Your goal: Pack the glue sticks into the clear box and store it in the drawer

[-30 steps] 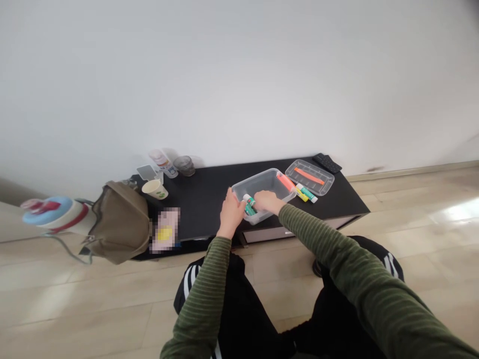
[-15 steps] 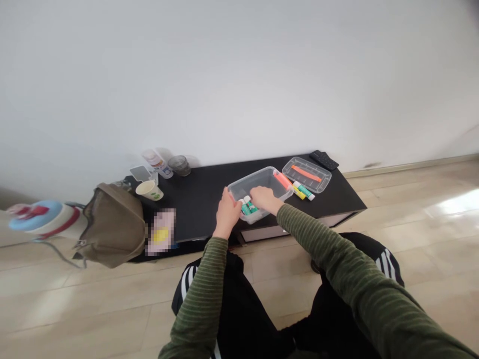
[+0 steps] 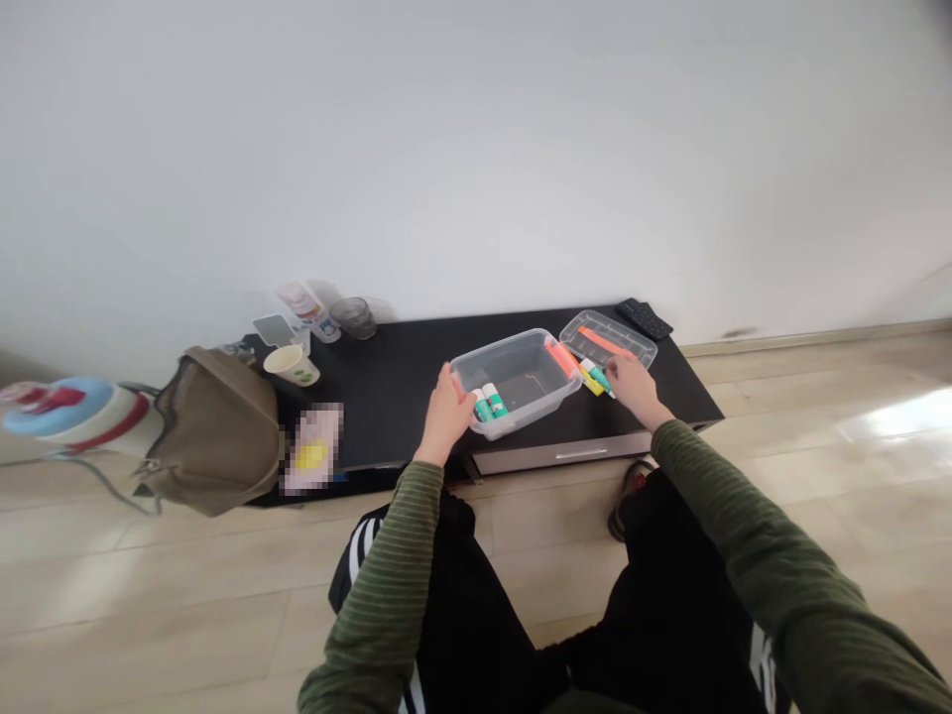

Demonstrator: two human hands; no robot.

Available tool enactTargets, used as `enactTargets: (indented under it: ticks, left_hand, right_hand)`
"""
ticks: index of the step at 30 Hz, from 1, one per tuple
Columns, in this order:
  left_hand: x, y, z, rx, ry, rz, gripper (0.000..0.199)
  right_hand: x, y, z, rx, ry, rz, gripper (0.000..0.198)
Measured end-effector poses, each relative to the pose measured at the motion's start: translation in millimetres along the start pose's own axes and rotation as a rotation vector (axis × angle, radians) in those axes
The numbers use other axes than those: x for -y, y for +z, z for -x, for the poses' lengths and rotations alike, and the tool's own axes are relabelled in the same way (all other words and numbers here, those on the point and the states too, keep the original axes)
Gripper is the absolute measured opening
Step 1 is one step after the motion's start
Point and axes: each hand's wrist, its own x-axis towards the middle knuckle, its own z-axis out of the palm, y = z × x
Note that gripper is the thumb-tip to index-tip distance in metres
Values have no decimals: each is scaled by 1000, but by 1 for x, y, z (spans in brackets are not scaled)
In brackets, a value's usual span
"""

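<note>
- So, the left hand (image 3: 444,415) is gripping the left end of the clear box (image 3: 532,409), thumb over the rim, probably to stop it sliding around on the black table (image 3: 402,397).
- Right hand (image 3: 631,382) is over to the right, fingertips at the near right end of the loose green-and-white tube (image 3: 597,375). Can't tell if they've properly closed on it or are just touching.
- That tube lies outside the box, just off its right end, with a yellow tube (image 3: 593,384) right beside it and the clear lid (image 3: 629,335) just behind.
- Its long axis runs far left to near right, white end pointing far left. The other end is mostly covered by fingers.
- Two more green-and-white tubes (image 3: 494,400) lie side by side in the box's left end, white ends to the far side. I'd guess they're lined up like that to pack neatly.
- Box itself stretches from near left to far right, open side up, orange clip (image 3: 563,357) on the right end. Lid's lying flat farther right, presumably so nothing blocks the opening.
</note>
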Motion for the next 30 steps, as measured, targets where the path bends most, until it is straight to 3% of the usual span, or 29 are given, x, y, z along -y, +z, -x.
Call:
enactTargets:
  ticks: [3,8,16,20,25,28,30]
  left_hand:
    - [1,1,-1,-10,17,45,82]
    - [-3,0,0,-12,0,51,82]
    - [-4,0,0,10,-12,57,83]
    - [-2,0,-1,13,-12,78,84]
    - [-3,2,-2,10,4,43,83]
    - [-3,4,-3,0,20,40,83]
    - [-3,5,-3,-3,31,48,84]
  right_hand:
    - [-20,15,2,104,28,97,23]
    - [-31,33,-2,167,84,114,30]
    - [-30,37,-4,222,87,133,41]
    - [-27,25,0,197,94,92,36]
    - [-9,-7,10,86,108,-208,35]
    - [21,-28,19,-51,0,-335,37]
    - [47,-38,23,-69,-111,-355,38]
